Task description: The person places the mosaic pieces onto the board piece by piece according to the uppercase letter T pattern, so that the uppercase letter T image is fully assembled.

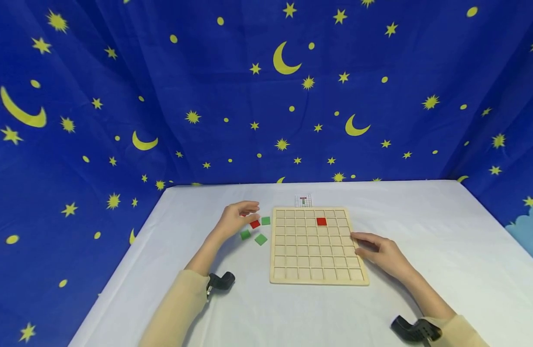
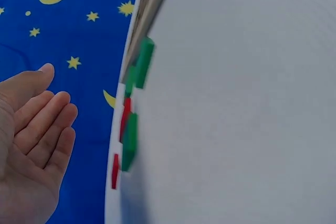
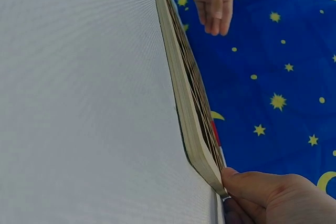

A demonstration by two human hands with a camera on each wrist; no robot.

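Note:
My left hand point(image 1: 235, 220) hovers over loose square tiles left of the board, fingers loosely bent and nothing held in the left wrist view. Near it lie a red tile point(image 1: 255, 224) and green tiles point(image 1: 260, 239); another red tile is mostly hidden by the fingers. The wooden grid board point(image 1: 310, 250) has one red square tile point(image 1: 321, 221) in a cell of its second row from the back. Along the board's right edge, my right hand point(image 1: 383, 254) rests with thumb and fingertips touching the rim. Its other fingers are partly hidden.
A small card point(image 1: 303, 200) with a red and green pattern on a grid lies just behind the board. White cloth point(image 1: 318, 313) covers the table. Blue star-and-moon fabric point(image 1: 232, 96) hangs behind and at both sides.

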